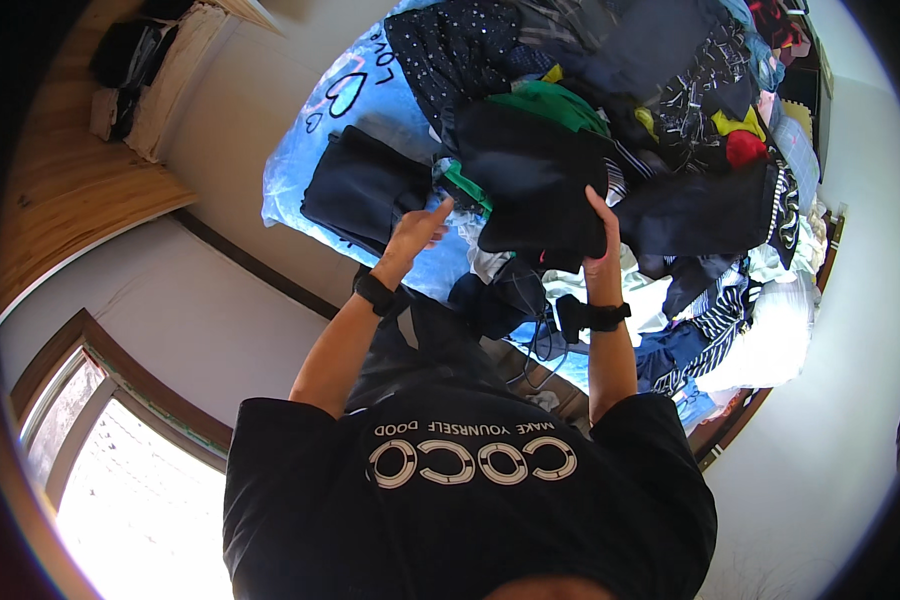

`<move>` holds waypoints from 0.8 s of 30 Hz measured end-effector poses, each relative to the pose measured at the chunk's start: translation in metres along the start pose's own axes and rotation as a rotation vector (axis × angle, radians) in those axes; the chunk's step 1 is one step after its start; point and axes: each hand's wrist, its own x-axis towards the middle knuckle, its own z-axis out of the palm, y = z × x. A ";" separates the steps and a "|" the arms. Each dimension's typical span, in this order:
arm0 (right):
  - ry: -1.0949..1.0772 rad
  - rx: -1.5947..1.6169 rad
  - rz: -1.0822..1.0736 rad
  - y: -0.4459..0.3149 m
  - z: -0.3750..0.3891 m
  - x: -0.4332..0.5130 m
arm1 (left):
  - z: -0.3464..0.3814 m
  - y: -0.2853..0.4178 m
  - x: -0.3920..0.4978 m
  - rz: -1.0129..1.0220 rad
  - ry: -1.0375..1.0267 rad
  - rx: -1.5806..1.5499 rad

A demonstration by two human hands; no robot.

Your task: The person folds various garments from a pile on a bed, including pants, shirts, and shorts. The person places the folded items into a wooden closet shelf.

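My right hand (604, 229) grips the right edge of a black cloth garment (532, 180), thumb on top and fingers underneath; the garment looks folded. Just left of it, my left hand (418, 231) is raised with its fingers apart and nothing held. Beyond that hand lies a folded black garment (367, 187) on a blue bedspread (292, 176) with printed hearts. A green and dark piece of cloth (465, 186) shows between the two black garments. Behind the held garment is a green garment (551, 103).
A large heap of mixed clothes covers the bed, with a starry black cloth (450, 52) at the back and striped cloth (712, 322) at the right. A black cord (544, 337) hangs near my right wrist. A wooden-framed window (142, 465) stands at the lower left.
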 end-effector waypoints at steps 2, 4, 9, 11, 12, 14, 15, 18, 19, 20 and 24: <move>0.042 0.480 0.215 0.010 0.000 0.011 | 0.023 0.022 -0.002 -0.096 -0.127 -0.400; 0.074 1.018 0.512 0.017 0.000 0.027 | 0.039 0.056 0.005 -0.136 -0.285 -0.637; 0.066 1.133 0.517 0.022 -0.004 0.046 | 0.059 0.135 0.026 0.207 -0.306 -0.657; 0.047 1.145 0.578 0.026 -0.010 0.054 | 0.048 0.157 0.028 0.362 -0.237 -0.512; 0.234 0.971 0.681 0.032 -0.010 0.059 | 0.043 0.163 0.030 0.448 -0.099 -0.399; 0.260 1.071 0.821 0.046 -0.013 0.068 | 0.026 0.174 0.036 0.578 -0.032 -0.253; 0.166 1.235 0.857 0.053 -0.015 0.072 | 0.018 0.175 0.041 0.600 -0.020 -0.229; 0.230 1.202 0.907 0.080 -0.013 0.073 | 0.001 0.157 0.061 0.445 0.051 -0.212; 0.258 1.185 0.934 0.089 -0.012 0.072 | -0.004 0.143 0.066 0.346 0.010 -0.222; 0.256 1.077 0.924 0.098 -0.014 0.069 | -0.008 0.130 0.073 0.206 0.025 -0.221; 0.105 0.698 0.800 0.135 -0.032 0.052 | -0.039 0.066 0.062 0.396 0.325 -0.015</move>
